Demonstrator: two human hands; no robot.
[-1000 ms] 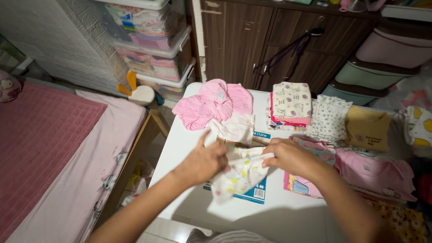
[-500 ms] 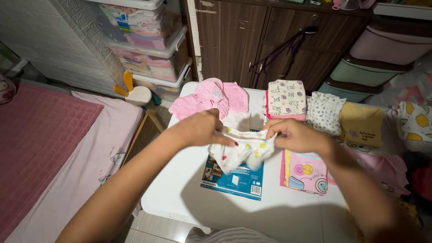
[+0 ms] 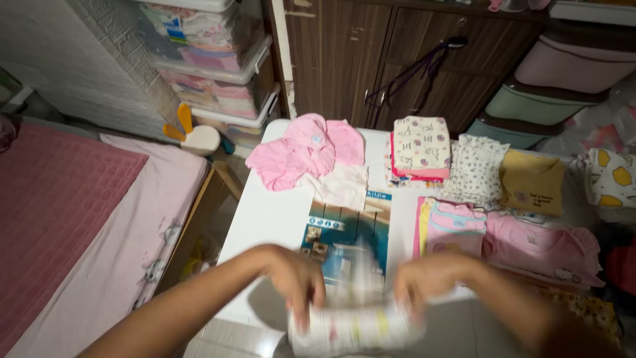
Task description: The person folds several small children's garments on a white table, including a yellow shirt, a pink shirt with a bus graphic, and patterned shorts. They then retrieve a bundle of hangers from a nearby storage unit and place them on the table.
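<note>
White and low, the surface (image 3: 265, 219) stands between a pink bed (image 3: 59, 212) on the left and a brown cabinet (image 3: 371, 59) behind, with clear bins (image 3: 212, 59) of clothes stacked in the corner; folded baby clothes lie across it: a pink heap (image 3: 301, 152) at the back, a folded stack (image 3: 419, 147) beside it, a spotted white piece (image 3: 474, 169), a mustard shirt (image 3: 533, 179), and pink tops (image 3: 530, 242) toward the right; a blue card (image 3: 348, 232) lies flat in the middle.

Half a second ago both hands held the small white garment up over the card, well above the middle of the surface; now they have dropped to its near edge, and the card, covered then in part, shows almost whole; the movement blurs everything low in the view.

The garment (image 3: 351, 328), white with yellow and pale marks, now stretches as a flat band between the hands, at the front edge of the surface and below the card; the left hand (image 3: 295, 278) grips its left end with fingers curled down over the cloth; the right hand (image 3: 427, 278) grips the right end likewise; both are closed on the cloth, though blur hides how each finger lies.
</note>
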